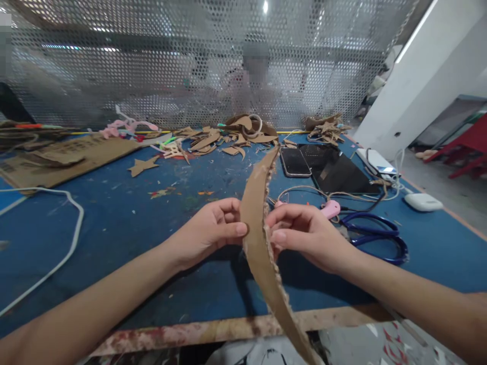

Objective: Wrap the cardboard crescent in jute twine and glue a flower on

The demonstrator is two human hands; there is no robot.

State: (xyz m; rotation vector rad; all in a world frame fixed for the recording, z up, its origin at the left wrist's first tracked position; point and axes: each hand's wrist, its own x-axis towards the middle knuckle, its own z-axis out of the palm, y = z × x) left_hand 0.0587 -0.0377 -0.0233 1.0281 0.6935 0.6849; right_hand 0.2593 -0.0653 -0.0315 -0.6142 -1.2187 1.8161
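Observation:
A long curved strip of brown cardboard (pixel 258 238) stands upright between both hands over the blue table (pixel 125 228). My left hand (pixel 213 230) pinches its left face with thumb and fingers closed. My right hand (pixel 304 230) grips its frayed right edge, fingers curled together. The strip runs from near the phone down past the table's front edge.
Blue scissors (pixel 375 235) and a pink glue gun (pixel 330 208) lie right of my hands. Beyond them are a phone (pixel 294 162), a black tablet (pixel 338 172), a white charger (pixel 423 202) and cables. Cardboard scraps (pixel 228 134) and a flat sheet (pixel 57 159) lie at the back; a white cord (pixel 72 228) sits left.

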